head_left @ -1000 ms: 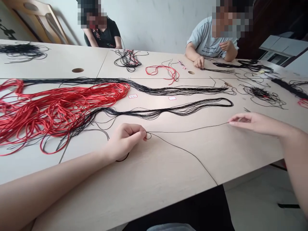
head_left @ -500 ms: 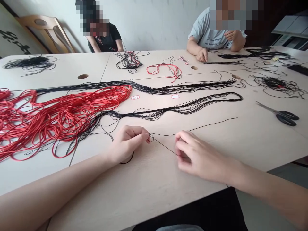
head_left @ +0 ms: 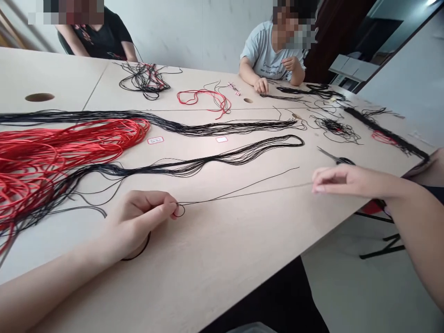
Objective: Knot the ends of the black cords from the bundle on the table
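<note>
My left hand (head_left: 145,222) rests low over the table, thumb and forefinger pinching a thin black cord (head_left: 249,193). A small loop of the cord sticks out just past those fingertips. To the right, my right hand (head_left: 342,181) is closed on the same cord, which runs taut between both hands. A loose end of cord slants up and away from the left fingertips, lying above the taut stretch. Dark cord also curves out beneath my left wrist. Partly behind my right hand are black-handled scissors (head_left: 342,160).
Red cord (head_left: 104,141) lies heaped at left, beside long black cord bundles (head_left: 208,159). Two small labels (head_left: 155,140) lie between the bundles. Two people (head_left: 272,58) sit across the table (head_left: 225,259), with tangled cords (head_left: 145,81) before them. Another person's arm shows at the right edge.
My right hand has moved far to the right, drawing out a longer taut stretch of cord. My left hand keeps its pinch. The view has turned to the right.
</note>
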A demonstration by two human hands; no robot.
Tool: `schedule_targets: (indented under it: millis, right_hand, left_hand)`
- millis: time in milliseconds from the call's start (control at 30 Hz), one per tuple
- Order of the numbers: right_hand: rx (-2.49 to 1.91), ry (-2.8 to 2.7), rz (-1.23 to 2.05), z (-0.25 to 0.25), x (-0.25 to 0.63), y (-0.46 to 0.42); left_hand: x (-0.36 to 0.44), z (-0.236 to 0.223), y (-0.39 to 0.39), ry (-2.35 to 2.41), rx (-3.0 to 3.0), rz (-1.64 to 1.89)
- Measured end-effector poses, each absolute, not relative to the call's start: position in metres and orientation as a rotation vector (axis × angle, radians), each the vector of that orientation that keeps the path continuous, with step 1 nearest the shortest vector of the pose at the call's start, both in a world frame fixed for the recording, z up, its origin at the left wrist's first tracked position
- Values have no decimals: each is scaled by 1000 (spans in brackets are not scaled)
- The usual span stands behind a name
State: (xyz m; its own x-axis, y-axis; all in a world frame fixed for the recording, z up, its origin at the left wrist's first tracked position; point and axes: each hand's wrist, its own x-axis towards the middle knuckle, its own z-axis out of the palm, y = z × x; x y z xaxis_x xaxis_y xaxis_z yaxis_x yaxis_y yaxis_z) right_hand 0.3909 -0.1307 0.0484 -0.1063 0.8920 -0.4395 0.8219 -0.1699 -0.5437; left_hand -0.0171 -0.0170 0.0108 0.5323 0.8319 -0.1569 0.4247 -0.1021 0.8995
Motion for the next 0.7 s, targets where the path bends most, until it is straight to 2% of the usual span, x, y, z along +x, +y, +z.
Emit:
schedule_targets:
  millis: [133,200,400,700]
  right_hand:
    - [-2030,-1872,492,32,413,-102]
    - [-1990,-1877,384,24,412,-89]
    - [-1986,-2164,342,25,409,-77]
    - [-1943,-2584,-396,18,406,-93]
  left_hand:
    - [-15,11,-17,1075,1706,480]
    - [-14,12,-17,1073,1711,485]
    - [-15,14,-18,1073,1728,477]
    - [-18,9,-15,1027,1780,464]
